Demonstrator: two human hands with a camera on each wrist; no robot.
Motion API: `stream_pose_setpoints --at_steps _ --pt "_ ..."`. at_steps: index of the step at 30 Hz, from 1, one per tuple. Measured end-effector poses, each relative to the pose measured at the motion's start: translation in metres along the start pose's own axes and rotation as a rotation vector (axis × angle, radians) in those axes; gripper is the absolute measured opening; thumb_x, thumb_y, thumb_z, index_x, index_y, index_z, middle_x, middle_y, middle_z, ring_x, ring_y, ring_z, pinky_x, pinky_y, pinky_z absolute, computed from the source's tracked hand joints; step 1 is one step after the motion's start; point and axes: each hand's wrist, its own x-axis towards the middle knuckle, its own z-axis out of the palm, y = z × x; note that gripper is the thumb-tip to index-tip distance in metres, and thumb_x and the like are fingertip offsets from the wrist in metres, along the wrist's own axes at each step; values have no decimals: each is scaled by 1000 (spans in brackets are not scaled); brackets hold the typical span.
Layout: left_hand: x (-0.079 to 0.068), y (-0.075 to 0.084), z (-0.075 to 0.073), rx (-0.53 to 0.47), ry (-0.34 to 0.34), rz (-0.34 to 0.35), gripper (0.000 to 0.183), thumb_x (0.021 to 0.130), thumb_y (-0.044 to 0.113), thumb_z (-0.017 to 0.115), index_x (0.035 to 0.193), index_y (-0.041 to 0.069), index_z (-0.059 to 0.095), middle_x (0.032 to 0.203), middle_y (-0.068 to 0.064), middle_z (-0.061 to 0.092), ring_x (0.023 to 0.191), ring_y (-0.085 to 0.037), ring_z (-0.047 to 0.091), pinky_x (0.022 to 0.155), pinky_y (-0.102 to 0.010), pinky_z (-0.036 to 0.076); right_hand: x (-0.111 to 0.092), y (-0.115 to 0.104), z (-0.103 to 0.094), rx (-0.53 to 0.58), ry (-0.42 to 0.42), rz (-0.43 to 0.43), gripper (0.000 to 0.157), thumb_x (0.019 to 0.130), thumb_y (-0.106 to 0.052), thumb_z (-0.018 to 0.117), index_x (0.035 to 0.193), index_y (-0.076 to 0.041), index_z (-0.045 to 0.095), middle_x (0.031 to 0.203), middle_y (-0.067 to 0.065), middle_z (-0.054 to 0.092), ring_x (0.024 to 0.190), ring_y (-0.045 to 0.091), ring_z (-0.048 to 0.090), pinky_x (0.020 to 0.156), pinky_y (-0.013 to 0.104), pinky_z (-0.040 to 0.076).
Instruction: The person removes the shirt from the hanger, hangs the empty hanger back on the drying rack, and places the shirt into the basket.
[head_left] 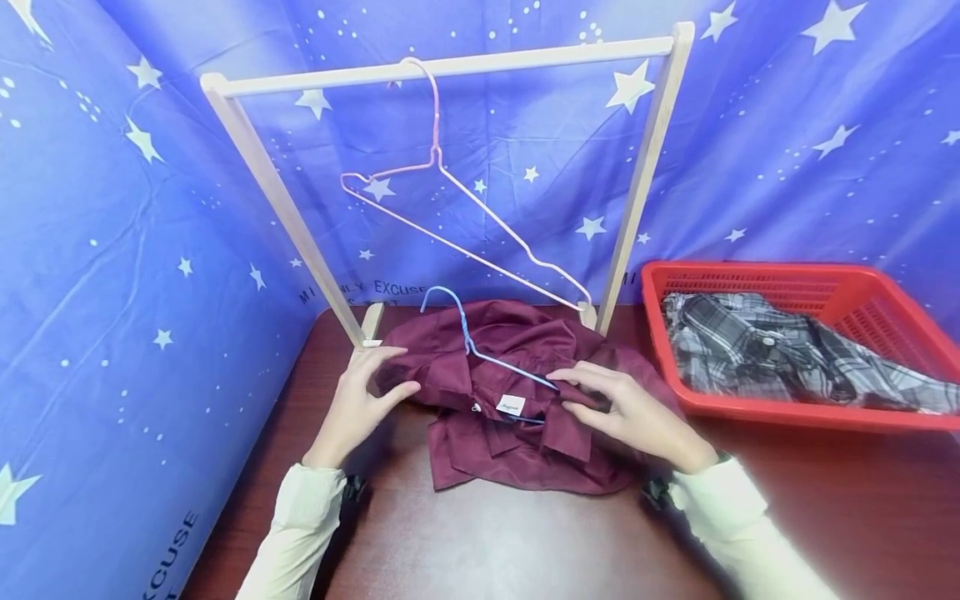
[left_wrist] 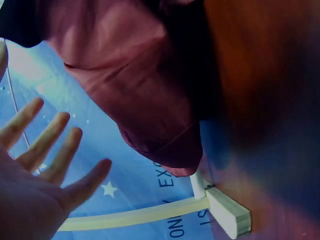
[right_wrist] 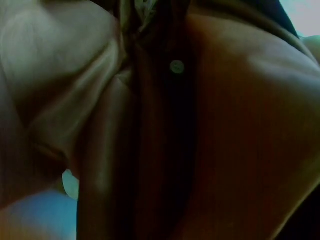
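Note:
A maroon button shirt [head_left: 517,467] with a white neck label [head_left: 511,405] lies bunched on the table. The blue hanger [head_left: 510,367] is partly inside it, its hook standing up out of the neck opening. My right hand [head_left: 618,408] pinches the shirt's collar beside the hanger's right arm, between thumb and fingers. At the shirt's left shoulder is my left hand [head_left: 367,400], thumb and fingers apart; the left wrist view shows its fingers [left_wrist: 65,145] spread beside the hanging cloth. Maroon cloth with a button [right_wrist: 177,67] fills most of the right wrist view.
Behind the shirt stands a wooden rack [head_left: 517,61], with a pink hanger [head_left: 480,196] hooked on its rail. To the right, a red basket [head_left: 795,408] holds a plaid garment [head_left: 757,342]. Blue star-patterned cloth [head_left: 90,275] closes off the back and left side.

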Motion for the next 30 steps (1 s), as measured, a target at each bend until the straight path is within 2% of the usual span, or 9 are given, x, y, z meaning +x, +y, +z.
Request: stream_pose_setpoints --at_steps 3,8,11,15,20,26,30 --pt "-3 -4 4 40 -52 66 50 81 21 82 126 11 64 123 -3 66 121 -22 55 106 -38 38 0 0 -1 -4 1 -10 46 87 -7 74 129 -21 64 121 -6 66 104 6 60 91 15 47" --pt "-10 -13 10 110 -90 100 46 83 14 79 126 10 65 123 -5 65 118 -24 58 104 -38 41 -2 1 -4 9 7 -34 46 87 -7 74 129 -22 64 117 -9 65 97 4 59 85 17 48" --pt "-12 -18 13 125 -45 106 36 84 8 77 119 11 70 115 -4 71 109 -23 63 97 -36 45 -3 1 -5 21 8 -36 46 87 -7 74 130 -23 64 118 -9 65 97 3 59 84 17 49" --pt "-13 -20 16 120 29 116 23 85 5 75 107 13 77 100 -1 76 93 -17 70 85 -29 51 -5 3 -6 9 3 -25 46 87 -7 74 129 -22 64 119 -9 66 98 3 60 86 18 50" --pt "-16 -18 18 93 96 101 19 82 3 76 98 12 80 92 -3 78 85 -16 74 78 -22 53 -3 7 -5 -4 -3 -27 45 86 -7 75 128 -20 65 110 -10 65 91 2 58 79 17 49" --pt "-11 -2 24 10 143 78 18 81 2 77 97 9 80 92 -4 78 87 -16 74 81 -16 52 2 7 -1 -20 -10 -63 44 86 -5 74 128 -16 66 112 -6 66 96 4 60 84 15 48" --pt "-5 12 31 15 179 81 17 81 2 78 96 9 80 91 -4 78 84 -16 74 76 -20 54 7 6 3 -43 -29 -78 41 88 -5 72 128 -13 66 117 -3 68 103 7 62 91 14 47"
